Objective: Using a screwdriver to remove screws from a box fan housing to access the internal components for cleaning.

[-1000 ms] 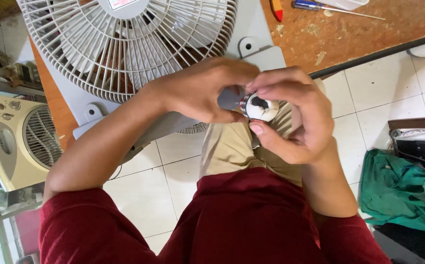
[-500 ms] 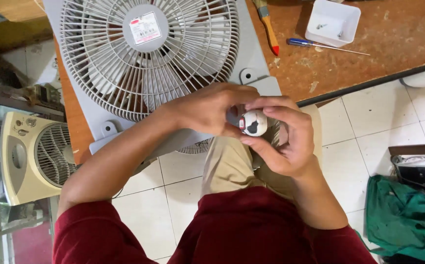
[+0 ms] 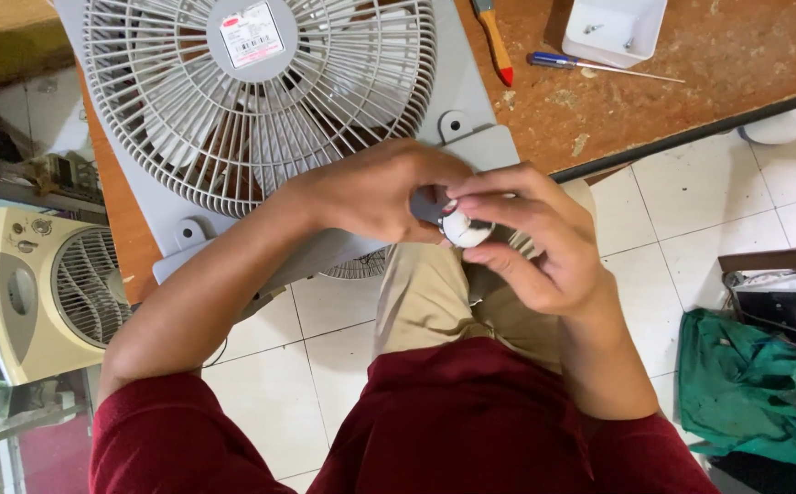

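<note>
Both hands meet just in front of the table edge, over my lap. My left hand [image 3: 375, 192] and my right hand [image 3: 535, 242] together grip a small round white part with a dark grey piece [image 3: 457, 224], mostly hidden by the fingers. Behind them a grey box fan [image 3: 261, 101] lies flat on the wooden table [image 3: 691, 101], its round grille facing up and its near edge overhanging the table.
On the table lie a white plastic tray [image 3: 613, 32], a blue-handled screwdriver [image 3: 599, 66] and an orange-handled tool [image 3: 491, 41]. A beige fan [image 3: 46, 293] stands on the left. A green cloth [image 3: 746, 393] and a dark box [image 3: 787, 306] lie on the tiled floor at right.
The view has tilted so more of the table and fan shows. My hands stay together on the small part, and the fingers have turned it slightly.
</note>
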